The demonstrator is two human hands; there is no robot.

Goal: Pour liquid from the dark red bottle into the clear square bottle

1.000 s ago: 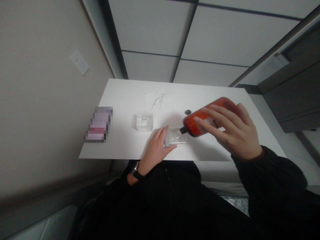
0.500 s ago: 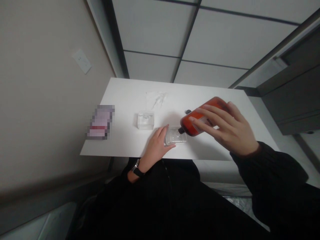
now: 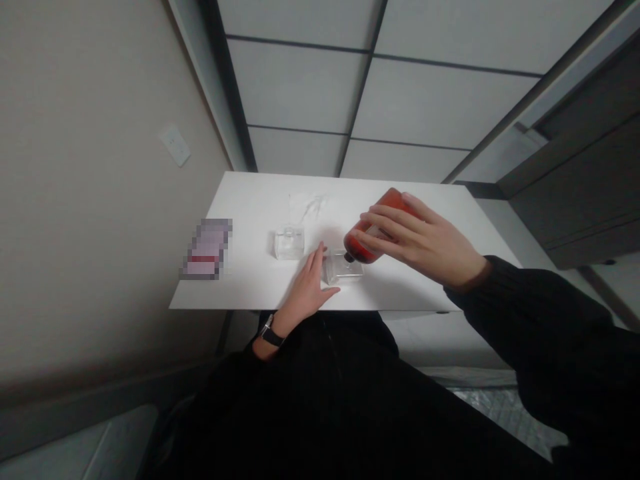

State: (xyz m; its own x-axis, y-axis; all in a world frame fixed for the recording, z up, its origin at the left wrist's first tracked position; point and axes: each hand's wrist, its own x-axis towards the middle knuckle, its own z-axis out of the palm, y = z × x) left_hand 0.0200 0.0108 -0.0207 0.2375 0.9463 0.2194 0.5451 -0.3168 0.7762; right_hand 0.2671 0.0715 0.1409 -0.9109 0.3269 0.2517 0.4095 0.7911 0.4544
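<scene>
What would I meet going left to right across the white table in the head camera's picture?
Blurred card → clear square container → left hand → second clear container → tilted orange bottle → right hand.

The tilted bottle (image 3: 373,230) looks like glossy amber-red plastic, the two small containers (image 3: 343,267) (image 3: 289,242) are clear and glass-like, the table (image 3: 250,280) is smooth matt white, and the sleeve (image 3: 530,313) is dark ribbed knit cloth.
</scene>
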